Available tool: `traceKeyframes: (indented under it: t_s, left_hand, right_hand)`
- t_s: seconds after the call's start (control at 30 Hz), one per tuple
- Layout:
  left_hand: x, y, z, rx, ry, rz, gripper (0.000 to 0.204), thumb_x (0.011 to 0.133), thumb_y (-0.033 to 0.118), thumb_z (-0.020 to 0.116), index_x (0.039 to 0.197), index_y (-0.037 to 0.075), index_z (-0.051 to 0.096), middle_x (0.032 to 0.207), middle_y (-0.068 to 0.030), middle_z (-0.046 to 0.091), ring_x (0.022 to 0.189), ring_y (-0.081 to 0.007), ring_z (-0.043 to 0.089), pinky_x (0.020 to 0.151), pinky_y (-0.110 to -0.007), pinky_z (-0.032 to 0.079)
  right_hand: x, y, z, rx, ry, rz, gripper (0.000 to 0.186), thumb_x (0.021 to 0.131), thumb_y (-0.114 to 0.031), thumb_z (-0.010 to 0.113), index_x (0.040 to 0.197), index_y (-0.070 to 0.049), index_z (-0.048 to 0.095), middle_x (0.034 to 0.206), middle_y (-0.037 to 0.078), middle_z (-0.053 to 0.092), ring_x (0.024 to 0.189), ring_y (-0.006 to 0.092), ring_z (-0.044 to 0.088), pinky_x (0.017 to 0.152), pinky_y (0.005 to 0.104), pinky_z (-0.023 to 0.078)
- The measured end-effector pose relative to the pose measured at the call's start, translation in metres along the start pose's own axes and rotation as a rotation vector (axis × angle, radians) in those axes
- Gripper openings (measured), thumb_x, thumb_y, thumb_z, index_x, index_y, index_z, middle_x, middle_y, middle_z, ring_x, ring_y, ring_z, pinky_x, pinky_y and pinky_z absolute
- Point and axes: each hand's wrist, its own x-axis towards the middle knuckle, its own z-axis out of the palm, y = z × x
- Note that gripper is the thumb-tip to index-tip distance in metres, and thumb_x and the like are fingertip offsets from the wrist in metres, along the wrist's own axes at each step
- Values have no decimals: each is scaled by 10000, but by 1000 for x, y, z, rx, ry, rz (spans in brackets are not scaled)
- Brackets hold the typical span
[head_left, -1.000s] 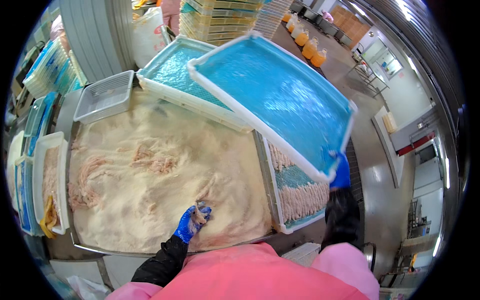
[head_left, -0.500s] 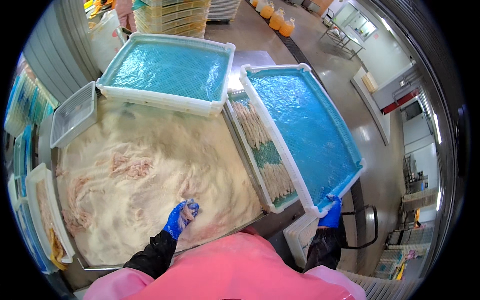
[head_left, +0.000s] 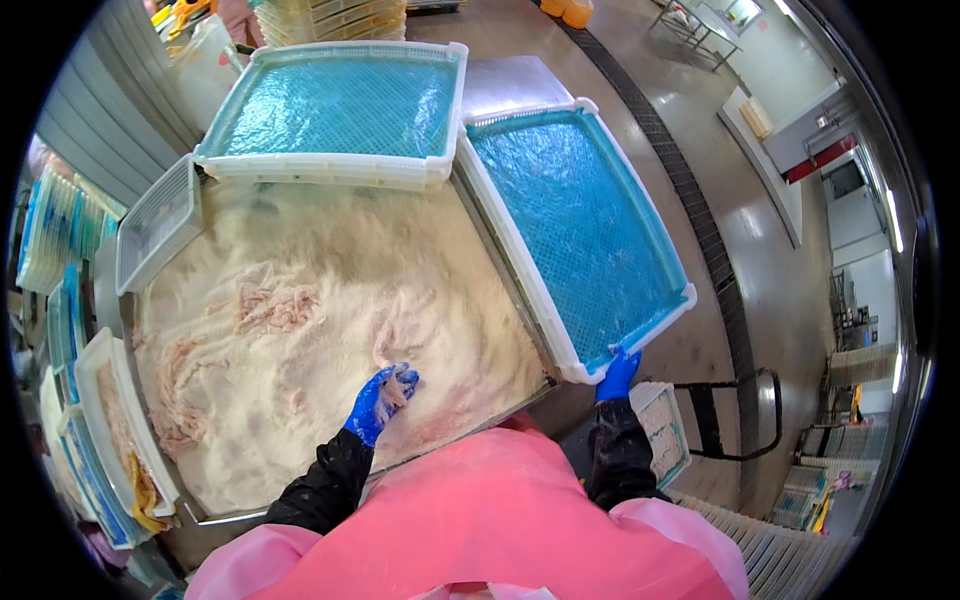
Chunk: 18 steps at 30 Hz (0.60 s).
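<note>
1. Fingers (head_left: pixel 402 378) of the left hand (head_left: pixel 378 402), in a blue glove, lie curled on the floury bed of the desk (head_left: pixel 330 330), closed loosely over a small pale piece of coated meat (head_left: pixel 396 392); the grip itself is partly hidden by the glove.
2. Right hand (head_left: pixel 617 376), also blue-gloved, is closed on the near corner of the right tray (head_left: pixel 575 225), with the fingers wrapped over its white rim.
3. Right tray: a white-rimmed, shallow rectangular container lined with blue mesh, lying along the right edge of the desk and running away from the person. Nothing can be made out on its mesh.
4. Far tray (head_left: pixel 340 100): a second container of the same kind, set crosswise at the far edge of the desk, just beside the right tray's far end. Its blue mesh likewise shows no contents.
5. Desk: a wide, rimmed metal surface covered with pale flour or crumb, in which pinkish meat strips (head_left: pixel 275 305) lie scattered, mostly at centre-left.
6. Small grey basket (head_left: pixel 155 232): rests at the far left corner of the desk, tilted; its contents cannot be told.
7. Side trays (head_left: pixel 105 420): white and blue containers stacked along the left rim, the nearest holding coated strips.
8. Pink apron (head_left: pixel 480 520) fills the lower edge; black sleeves cover both forearms.
</note>
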Motion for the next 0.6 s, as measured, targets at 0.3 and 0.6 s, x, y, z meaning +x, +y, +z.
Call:
traceKeyframes:
  t_s: [0.3,0.6]
  left_hand:
    - [-14,-1,24,104,-46,-15,564,963,296,491,1423,2,350,1387,-189,453,1215,-311,511,1063,-417,385]
    - [-12,-32,45,448,129,208,574,943,165,552,1439,-16,326,1259,-159,572,1074,-250,601,943,-339,461]
  right_hand:
    - [-59,-65,24,-257,66,-183,743,844,-57,639,1469,-49,238,1369,125,407,1234,260,425,1031,387,374]
    - [-209,7,169,-342,-1323,-18,255,944,-227,575,1056,-16,662,964,91,672,851,158,622,753,282,490]
